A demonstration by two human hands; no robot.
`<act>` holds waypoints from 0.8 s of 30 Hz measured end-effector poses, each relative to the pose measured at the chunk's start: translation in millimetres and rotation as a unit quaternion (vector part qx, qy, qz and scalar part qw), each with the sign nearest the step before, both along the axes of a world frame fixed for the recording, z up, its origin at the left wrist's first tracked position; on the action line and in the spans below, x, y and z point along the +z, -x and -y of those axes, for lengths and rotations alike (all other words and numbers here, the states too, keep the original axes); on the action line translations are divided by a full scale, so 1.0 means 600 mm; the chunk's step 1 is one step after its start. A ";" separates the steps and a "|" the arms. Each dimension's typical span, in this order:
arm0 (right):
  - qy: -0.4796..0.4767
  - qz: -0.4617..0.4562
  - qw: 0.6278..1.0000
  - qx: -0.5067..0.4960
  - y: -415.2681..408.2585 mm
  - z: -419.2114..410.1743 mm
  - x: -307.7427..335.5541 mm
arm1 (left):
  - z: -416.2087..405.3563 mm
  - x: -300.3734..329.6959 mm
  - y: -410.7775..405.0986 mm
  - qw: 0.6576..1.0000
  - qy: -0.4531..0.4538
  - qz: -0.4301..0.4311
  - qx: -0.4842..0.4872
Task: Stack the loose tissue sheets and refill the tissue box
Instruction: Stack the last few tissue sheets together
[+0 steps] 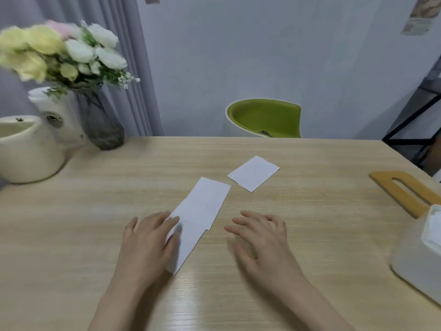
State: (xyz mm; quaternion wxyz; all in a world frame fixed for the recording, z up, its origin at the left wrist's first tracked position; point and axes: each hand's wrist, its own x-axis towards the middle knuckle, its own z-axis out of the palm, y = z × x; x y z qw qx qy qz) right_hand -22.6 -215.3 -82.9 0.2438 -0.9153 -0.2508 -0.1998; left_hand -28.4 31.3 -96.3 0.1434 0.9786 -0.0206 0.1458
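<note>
Two overlapping white tissue sheets (202, 206) lie in the middle of the wooden table (95, 223). My left hand (150, 240) rests flat on their near left part, fingers straight. A third folded sheet (253, 173) lies apart, farther back and to the right. My right hand (260, 237) hovers just right of the overlapping sheets, fingers spread and loosely bent, holding nothing. The white tissue box (420, 263) stands open at the right edge with tissue showing inside. Its wooden slotted lid (405, 191) lies on the table behind it.
A glass vase (101, 125) of flowers, a white bottle (56, 118) and a cream pot (26, 149) stand at the back left. A green chair (265, 118) sits beyond the far table edge. A black frame (412, 115) stands at the right.
</note>
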 end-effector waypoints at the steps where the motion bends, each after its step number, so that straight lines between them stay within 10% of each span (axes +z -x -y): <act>1: 0.017 0.009 1.000 0.015 -0.006 -0.017 0.000 | -0.011 -0.001 0.005 1.000 -0.009 -0.012 0.010; 7: 0.136 0.044 0.982 0.123 -0.061 -0.122 0.009 | -0.058 0.000 0.028 0.998 -0.014 -0.019 0.059; 13: 0.321 -0.106 0.919 0.201 -0.114 -0.209 0.049 | -0.080 0.003 0.045 0.997 -0.019 -0.011 0.080; 24: 0.309 -0.132 0.928 0.161 -0.125 -0.232 0.073 | -0.089 0.024 0.056 0.994 -0.037 -0.053 0.093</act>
